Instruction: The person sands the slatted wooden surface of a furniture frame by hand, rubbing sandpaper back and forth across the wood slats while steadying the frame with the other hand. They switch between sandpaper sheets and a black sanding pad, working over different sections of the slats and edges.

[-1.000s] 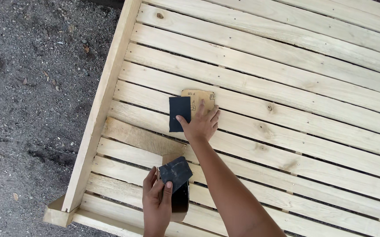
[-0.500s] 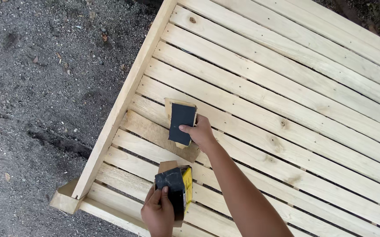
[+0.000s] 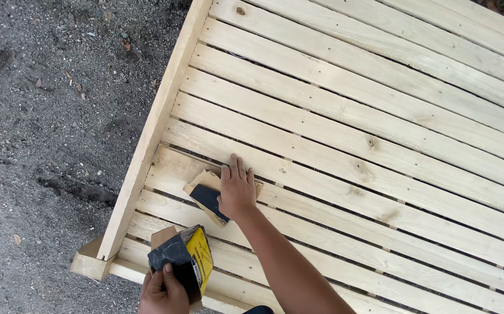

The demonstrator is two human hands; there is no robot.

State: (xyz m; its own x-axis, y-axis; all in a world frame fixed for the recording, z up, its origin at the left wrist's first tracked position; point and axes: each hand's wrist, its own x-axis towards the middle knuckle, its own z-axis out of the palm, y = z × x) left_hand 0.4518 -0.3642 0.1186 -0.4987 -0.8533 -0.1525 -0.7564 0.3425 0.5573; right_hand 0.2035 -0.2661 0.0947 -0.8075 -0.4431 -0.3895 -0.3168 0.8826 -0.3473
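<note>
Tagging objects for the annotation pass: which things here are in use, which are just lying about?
In use:
right hand pressing sanding block on slatted wood frame
left hand holding yellow-and-black sandpaper-wrapped block

Lying about:
gravel ground
dry leaf bits

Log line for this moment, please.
left hand: grips black-and-yellow sanding block | right hand: flat on sandpaper block | surface: slatted wooden frame | ground: gravel
</note>
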